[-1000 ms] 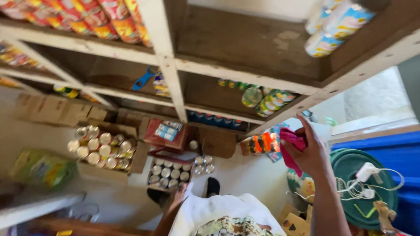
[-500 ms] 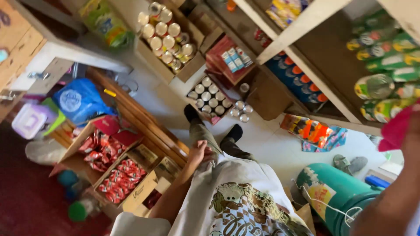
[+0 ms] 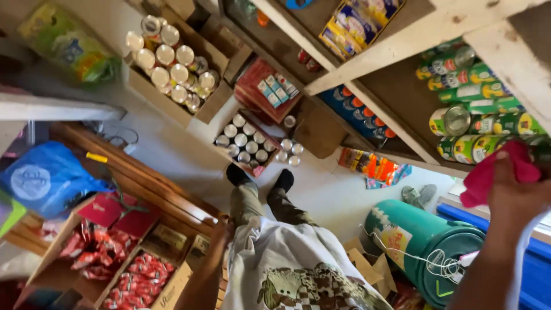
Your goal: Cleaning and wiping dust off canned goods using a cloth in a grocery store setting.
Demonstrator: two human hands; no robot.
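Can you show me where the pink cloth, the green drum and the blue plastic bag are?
pink cloth (image 3: pixel 481 181), head view, on its lower fold.
green drum (image 3: pixel 427 229), head view, on its side wall.
blue plastic bag (image 3: pixel 49 178), head view, on its middle.

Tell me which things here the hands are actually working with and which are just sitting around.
In hand:
- right hand holding a pink cloth against the green tins on the wooden shelf
- left hand hanging by the hip, holding nothing

Lying about:
- boxes of silver-topped cans on the floor
- teal drum
- blue bag
- red sachets
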